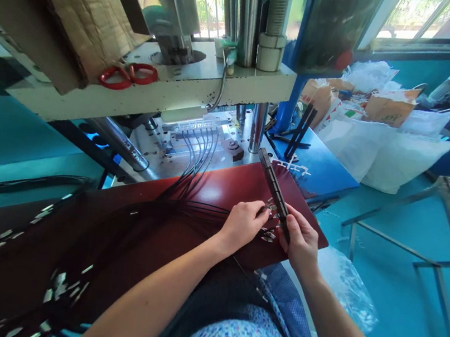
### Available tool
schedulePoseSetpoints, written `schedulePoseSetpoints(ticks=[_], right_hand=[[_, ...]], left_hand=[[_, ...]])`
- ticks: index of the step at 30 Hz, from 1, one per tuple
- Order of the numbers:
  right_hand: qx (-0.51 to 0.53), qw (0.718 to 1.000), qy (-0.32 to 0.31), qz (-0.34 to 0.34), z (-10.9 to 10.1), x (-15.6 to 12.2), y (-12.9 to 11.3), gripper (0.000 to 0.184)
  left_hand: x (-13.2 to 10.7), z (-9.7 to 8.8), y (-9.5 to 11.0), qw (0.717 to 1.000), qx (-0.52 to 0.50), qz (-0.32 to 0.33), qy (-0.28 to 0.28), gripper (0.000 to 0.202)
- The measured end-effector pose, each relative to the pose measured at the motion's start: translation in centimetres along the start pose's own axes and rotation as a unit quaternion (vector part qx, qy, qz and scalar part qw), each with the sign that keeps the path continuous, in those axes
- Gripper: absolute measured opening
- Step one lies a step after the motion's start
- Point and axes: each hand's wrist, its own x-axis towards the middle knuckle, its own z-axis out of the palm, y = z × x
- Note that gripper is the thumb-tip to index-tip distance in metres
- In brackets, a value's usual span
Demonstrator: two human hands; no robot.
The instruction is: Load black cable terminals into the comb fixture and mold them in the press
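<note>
My right hand [302, 241] is closed around the lower end of a long dark slotted bar [272, 181], which slants up and away to the left. Beside it, my left hand [241, 227] pinches a black cable close to its metal connector, right at the bar's near side. More silver connectors [268, 235] hang between the two hands, some partly hidden by the fingers. Their black cables [206, 208] run left across the dark red board [223, 182]. Whether any connector sits in the bar's slots, I cannot tell.
Behind the board stands a press [204, 83] with several cables [199, 150] leading into its lower mould. Red-handled scissors [129, 75] lie on its upper plate. Upright black bars [300, 132] and a white plastic sprue [293, 166] are at the right. Cable bundles [63, 285] cover the left.
</note>
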Motion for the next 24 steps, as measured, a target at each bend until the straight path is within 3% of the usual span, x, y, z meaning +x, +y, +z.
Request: schedulePoseSetpoints(ticks=[4, 9, 24], right_hand=[[0.009, 1.0, -0.008, 0.02, 0.0, 0.0, -0.1, 0.041], [-0.007, 1.0, -0.017, 0.021, -0.1, 0.0, -0.2, 0.042], [-0.098, 0.994, -0.044, -0.026, -0.2, 0.5, 0.4, 0.045]], left_hand=[[-0.1, -0.2, 0.1, 0.998, 0.068, 0.017, 0.005, 0.024], [0.0, -0.2, -0.1, 0.998, 0.054, 0.013, -0.026, 0.028], [0.5, 0.2, -1.4, 0.981, -0.186, -0.038, -0.039, 0.031]])
